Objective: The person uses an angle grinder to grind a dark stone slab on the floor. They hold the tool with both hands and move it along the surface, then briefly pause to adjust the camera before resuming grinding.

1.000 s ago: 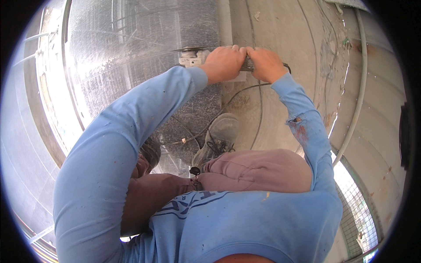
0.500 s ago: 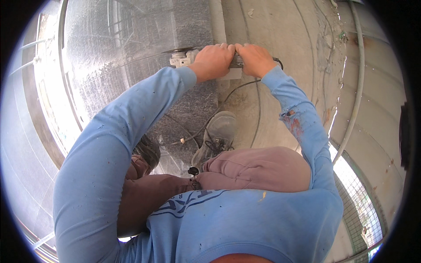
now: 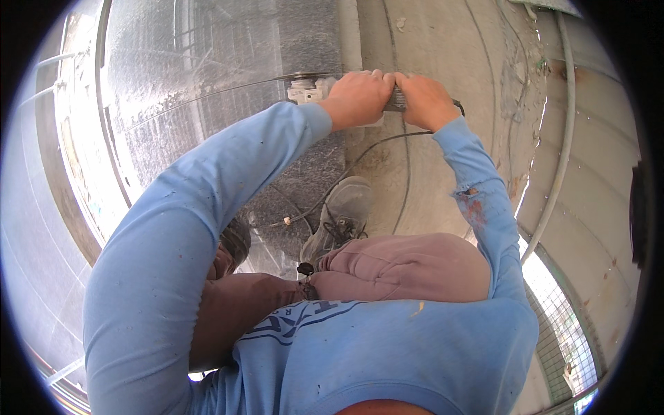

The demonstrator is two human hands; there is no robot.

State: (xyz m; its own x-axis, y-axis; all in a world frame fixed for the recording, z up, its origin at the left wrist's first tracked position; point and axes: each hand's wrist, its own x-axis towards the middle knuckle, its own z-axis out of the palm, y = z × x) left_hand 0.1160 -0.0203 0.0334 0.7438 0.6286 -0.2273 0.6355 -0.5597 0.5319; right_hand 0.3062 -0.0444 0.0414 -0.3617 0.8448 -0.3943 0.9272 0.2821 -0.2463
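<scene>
Head view: our left hand [image 3: 358, 100] and right hand [image 3: 425, 102] wrap, side by side, around a grinder [image 3: 306, 92], its disc [image 3: 310, 75] over a glossy slab [image 3: 304, 38].

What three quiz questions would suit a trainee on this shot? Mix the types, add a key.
1. True or false: the left hand and the right hand are both on the power tool.
2. Multiple choice: which sleeve is torn?
A) the left
B) the right
C) neither
3. Fill in the blank: of the two hands, the ____ one is nearer the tool's thin disc.

Key:
1. True; they sit side by side along its body.
2. B; the right sleeve has a hole on the forearm.
3. left
</scene>
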